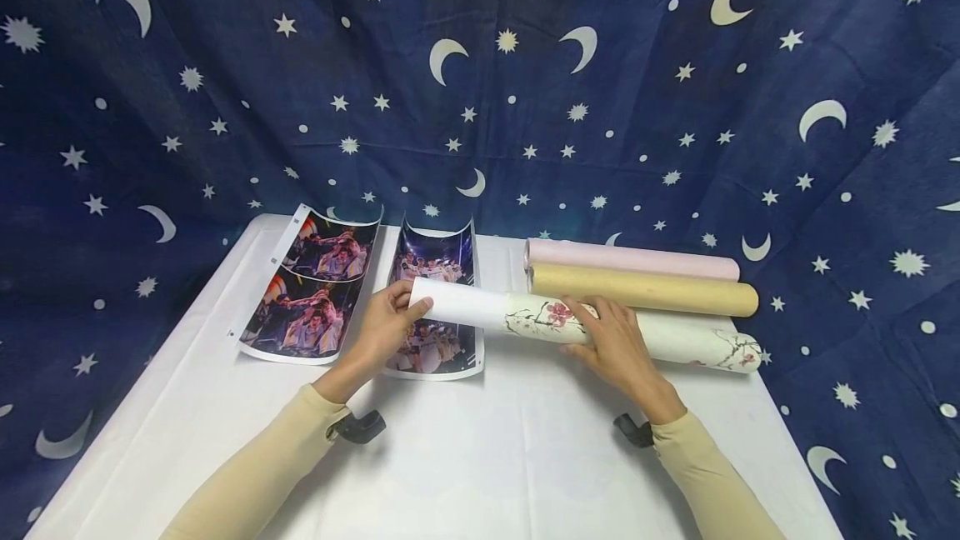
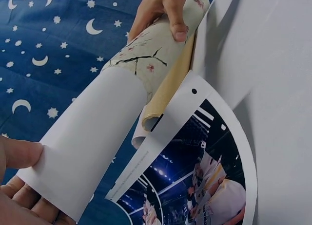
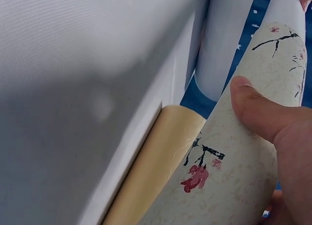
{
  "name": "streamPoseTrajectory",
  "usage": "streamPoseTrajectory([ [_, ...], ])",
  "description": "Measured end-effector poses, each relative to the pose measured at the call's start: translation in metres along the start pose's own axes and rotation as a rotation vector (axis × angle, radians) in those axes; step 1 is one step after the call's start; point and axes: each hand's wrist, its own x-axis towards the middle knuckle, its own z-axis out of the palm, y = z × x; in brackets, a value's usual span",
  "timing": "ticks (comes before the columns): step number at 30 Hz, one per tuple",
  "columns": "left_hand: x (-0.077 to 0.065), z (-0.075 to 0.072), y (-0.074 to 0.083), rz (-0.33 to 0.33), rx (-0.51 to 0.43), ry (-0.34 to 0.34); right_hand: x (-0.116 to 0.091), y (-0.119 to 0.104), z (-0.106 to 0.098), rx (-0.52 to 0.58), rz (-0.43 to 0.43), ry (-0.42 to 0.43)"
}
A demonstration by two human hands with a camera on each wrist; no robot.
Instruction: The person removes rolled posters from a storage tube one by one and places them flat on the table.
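Note:
My left hand [image 1: 386, 323] pinches the near end of a rolled white paper sheet [image 2: 92, 132], thumb on top and fingers beneath. Its other end meets a cream wallpaper roll [image 1: 675, 340] with flowering-branch prints; whether the sheet sits inside or around that roll I cannot tell. My right hand [image 1: 618, 348] grips this wallpaper roll around its middle, and the thumb lies along it in the right wrist view. Below the white sheet lies a curled photo print [image 1: 435, 348] of a group, partly covered. Another curled print [image 1: 307, 298] with two pictures rests to its left.
Behind the floral roll, a yellow roll [image 1: 645, 288] and a pink roll [image 1: 630, 259] lie side by side. Everything is on a white-covered table [image 1: 465, 457]. A dark blue curtain [image 1: 510, 182] with moons and stars hangs behind and beside it.

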Motion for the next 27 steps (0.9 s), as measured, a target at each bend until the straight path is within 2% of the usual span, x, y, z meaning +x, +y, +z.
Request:
streamPoseTrajectory([
  [11, -0.002, -0.015, 0.001, 0.001, 0.017, 0.027, -0.006, 0.008, -0.003, -0.007, 0.006, 0.020],
  [19, -0.003, -0.027, 0.002, 0.020, -0.057, 0.067, -0.009, 0.012, -0.005, -0.010, 0.007, 0.028],
  [27, -0.005, -0.038, 0.002, -0.002, -0.031, 0.105, -0.010, 0.015, -0.006, -0.025, 0.013, 0.025],
])
